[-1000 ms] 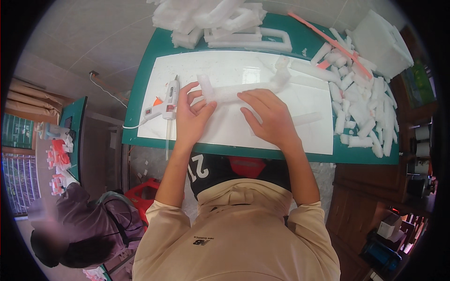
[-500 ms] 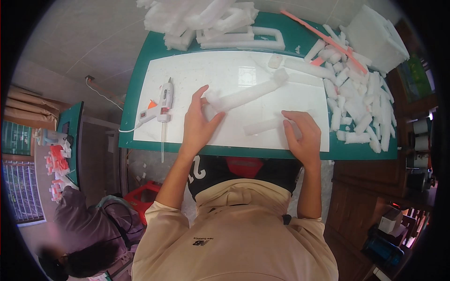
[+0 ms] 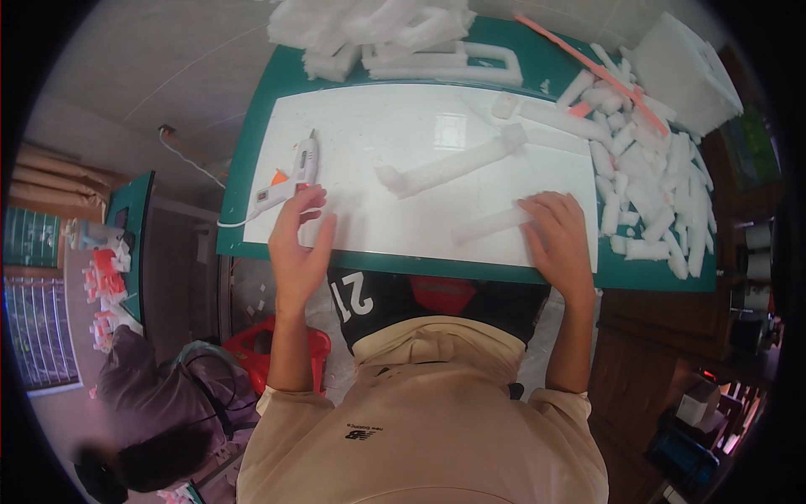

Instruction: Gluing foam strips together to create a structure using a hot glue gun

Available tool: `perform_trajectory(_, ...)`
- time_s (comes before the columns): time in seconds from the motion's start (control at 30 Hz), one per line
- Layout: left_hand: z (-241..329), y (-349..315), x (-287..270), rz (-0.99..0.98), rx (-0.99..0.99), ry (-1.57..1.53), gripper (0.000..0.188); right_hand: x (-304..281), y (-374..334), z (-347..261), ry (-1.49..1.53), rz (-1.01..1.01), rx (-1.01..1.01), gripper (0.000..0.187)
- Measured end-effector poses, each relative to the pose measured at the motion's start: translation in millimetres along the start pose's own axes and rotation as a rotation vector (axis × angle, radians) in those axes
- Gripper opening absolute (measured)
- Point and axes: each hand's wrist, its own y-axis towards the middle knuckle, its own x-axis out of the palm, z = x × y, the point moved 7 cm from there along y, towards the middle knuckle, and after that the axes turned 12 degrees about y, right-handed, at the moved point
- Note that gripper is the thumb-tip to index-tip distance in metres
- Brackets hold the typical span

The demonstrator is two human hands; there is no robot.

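Note:
My left hand (image 3: 300, 244) is at the left of the white board (image 3: 361, 109), fingers curled and thumb apart, with nothing held. It covers the rear of a white hot glue gun (image 3: 307, 160) with an orange trigger, which lies on the board. My right hand (image 3: 558, 239) is closed around the right end of a flat, translucent white foam strip (image 3: 487, 225). Part of the strip is hidden under the fingers. Between the hands and farther off, a longer white foam bar (image 3: 457, 168) with a short block at each end lies slantwise, touched by neither hand.
Loose foam pieces (image 3: 646, 197) heap at the right of the green table (image 3: 238, 210), below a white foam box (image 3: 684, 76) and a long pink strip (image 3: 592, 71). Foam frames (image 3: 445, 63) are stacked at the back. Another person (image 3: 168, 395) is at lower left beside a red stool (image 3: 294, 353).
My left hand has left the end of the long foam bar and moved left to the glue gun. My right hand stays at the flat strip. The whole view has shifted slightly.

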Motion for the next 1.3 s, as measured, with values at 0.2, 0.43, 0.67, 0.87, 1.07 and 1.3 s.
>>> perform_trajectory(0.2,-34,18,-65,0.129,0.039,0.300,0.038,-24,-2,-6,0.245,0.008,0.188,0.027)
perform_trajectory(0.43,-62,42,-30,-0.265,0.297,0.458,0.059,-17,-15,12,0.585,0.045,0.413,0.029)
perform_trajectory(0.67,-79,53,-28,-0.318,0.256,0.600,0.051,7,-15,-5,1.020,-0.157,0.468,0.041)
perform_trajectory(0.87,-46,35,-48,-0.048,0.277,0.415,0.034,30,-32,6,1.376,-0.106,0.663,0.042)
perform_trajectory(1.07,-17,0,-47,-0.216,0.064,0.087,0.033,51,-28,-6,1.434,-0.133,0.648,0.039)
perform_trajectory(1.3,29,-7,-21,-0.278,0.204,-0.113,0.030,72,-24,-31,1.376,-0.199,0.686,0.043)
